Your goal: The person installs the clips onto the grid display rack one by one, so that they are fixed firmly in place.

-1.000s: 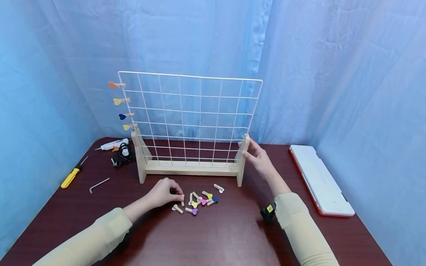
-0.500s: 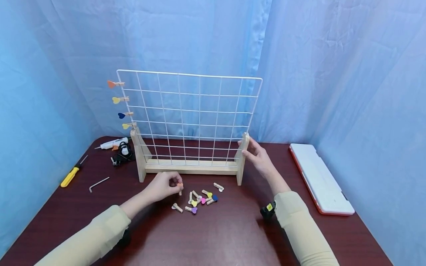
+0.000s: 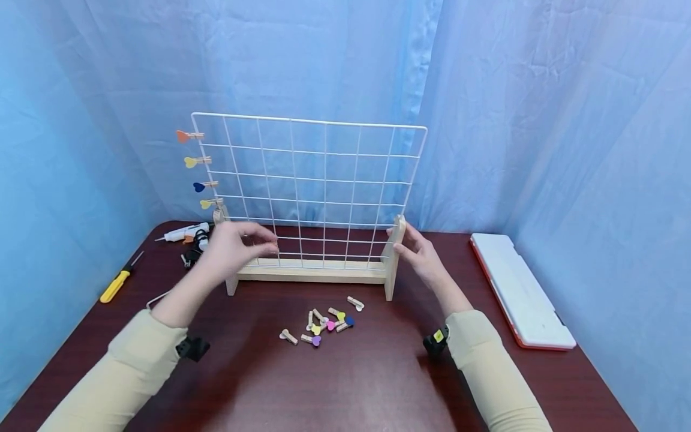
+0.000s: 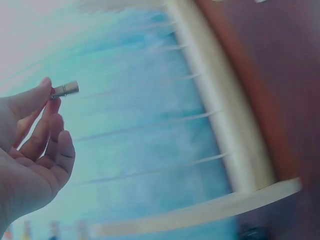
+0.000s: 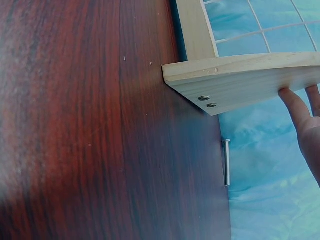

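My left hand (image 3: 234, 247) is raised in front of the lower left of the white wire grid (image 3: 325, 150), pinching a small wooden clothespin (image 4: 66, 89) between thumb and fingertip. The clothespin's wooden end sticks out past the fingers; its other end is covered. My right hand (image 3: 426, 258) grips the right wooden upright (image 3: 396, 264) of the grid's stand, thumb on the near side. Clipped along the grid's left edge are an orange heart clothespin (image 3: 183, 136), a dark blue one (image 3: 200, 187) and two yellow ones, one above the other. The left upright is partly hidden behind my left hand.
Several heart clothespins (image 3: 324, 324) lie loose on the dark table before the stand. At left are a yellow screwdriver (image 3: 115, 286), a hex key (image 3: 158, 298) partly behind my arm, and a glue gun (image 3: 186, 232). A white case (image 3: 520, 291) lies at right.
My left hand has lifted the orange-heart clothespin from beside the loose pile, up and to the left, to the front of the grid. The right hand stays on the upright.
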### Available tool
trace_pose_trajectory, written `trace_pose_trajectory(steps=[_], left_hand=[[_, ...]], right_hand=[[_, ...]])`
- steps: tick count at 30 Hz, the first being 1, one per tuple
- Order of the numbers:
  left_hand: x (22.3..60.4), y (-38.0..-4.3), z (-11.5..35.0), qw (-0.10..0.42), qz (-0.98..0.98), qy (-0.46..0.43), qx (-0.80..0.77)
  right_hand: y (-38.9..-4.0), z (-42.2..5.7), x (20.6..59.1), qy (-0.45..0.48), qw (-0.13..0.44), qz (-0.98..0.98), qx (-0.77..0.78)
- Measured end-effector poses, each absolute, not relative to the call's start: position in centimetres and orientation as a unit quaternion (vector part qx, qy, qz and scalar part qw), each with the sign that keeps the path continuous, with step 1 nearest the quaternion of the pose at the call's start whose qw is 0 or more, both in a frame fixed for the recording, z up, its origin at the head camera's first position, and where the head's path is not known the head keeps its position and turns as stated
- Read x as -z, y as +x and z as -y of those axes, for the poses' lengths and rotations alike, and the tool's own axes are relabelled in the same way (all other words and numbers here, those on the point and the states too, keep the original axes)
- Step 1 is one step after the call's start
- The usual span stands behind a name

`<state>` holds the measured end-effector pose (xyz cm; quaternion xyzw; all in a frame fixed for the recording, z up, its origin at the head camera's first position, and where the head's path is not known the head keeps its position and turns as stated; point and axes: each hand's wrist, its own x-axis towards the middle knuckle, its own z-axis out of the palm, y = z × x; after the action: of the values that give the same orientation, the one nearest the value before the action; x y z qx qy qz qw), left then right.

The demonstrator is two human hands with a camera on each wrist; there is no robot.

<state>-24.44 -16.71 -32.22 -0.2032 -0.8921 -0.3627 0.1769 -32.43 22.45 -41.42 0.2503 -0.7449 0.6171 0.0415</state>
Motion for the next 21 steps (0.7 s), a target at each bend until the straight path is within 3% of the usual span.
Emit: trace_pose_trajectory(steps=[11, 21], left_hand=[[21.5, -25.3, 20.3, 0.307, 0.843, -0.130, 0.422], [16.2, -27.7, 22.7, 0.325, 0.831, -0.097, 0.441]], right_hand=[[-32.6, -22.7, 41.4, 0.245, 0.043, 0.750, -0.613], [-32.6, -22.8, 41.6, 0.235, 0.038, 0.752, -0.614]])
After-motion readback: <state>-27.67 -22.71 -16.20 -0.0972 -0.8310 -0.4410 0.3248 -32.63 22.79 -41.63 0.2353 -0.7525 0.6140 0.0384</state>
